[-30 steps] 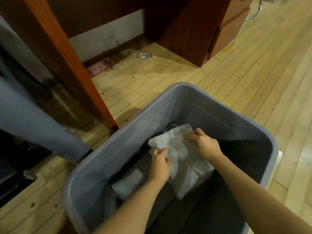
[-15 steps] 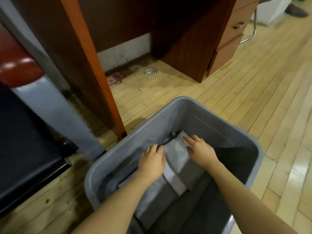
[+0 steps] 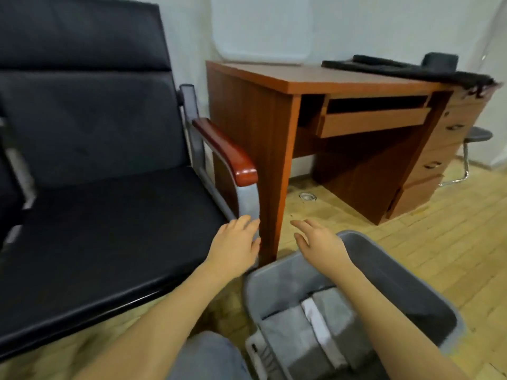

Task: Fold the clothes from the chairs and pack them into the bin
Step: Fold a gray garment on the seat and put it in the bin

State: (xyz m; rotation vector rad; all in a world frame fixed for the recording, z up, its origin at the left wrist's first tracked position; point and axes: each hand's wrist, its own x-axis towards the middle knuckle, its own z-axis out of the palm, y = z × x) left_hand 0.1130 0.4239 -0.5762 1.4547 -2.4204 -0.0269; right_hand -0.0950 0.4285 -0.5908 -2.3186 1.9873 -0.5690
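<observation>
A grey plastic bin [image 3: 406, 283] stands on the floor at the lower right, with folded grey and white clothes [image 3: 310, 333] lying inside it. My left hand [image 3: 233, 246] hovers above the front corner of the black chair seat [image 3: 109, 242], fingers relaxed and holding nothing. Over the bin's far rim, my right hand [image 3: 319, 239] is raised with its fingers spread and nothing in it. No clothing shows on the black seat.
The black chair has a red wooden armrest [image 3: 227, 152] on a grey metal frame. A brown wooden desk [image 3: 315, 111] stands behind the bin, with dark cloth [image 3: 406, 69] on its top and drawers [image 3: 444, 149] at the right. The floor is light wood [image 3: 439, 242].
Both hands have let go of the folded white cloth and lifted out of the bin. The view has tilted up from the bin to the chair and desk.
</observation>
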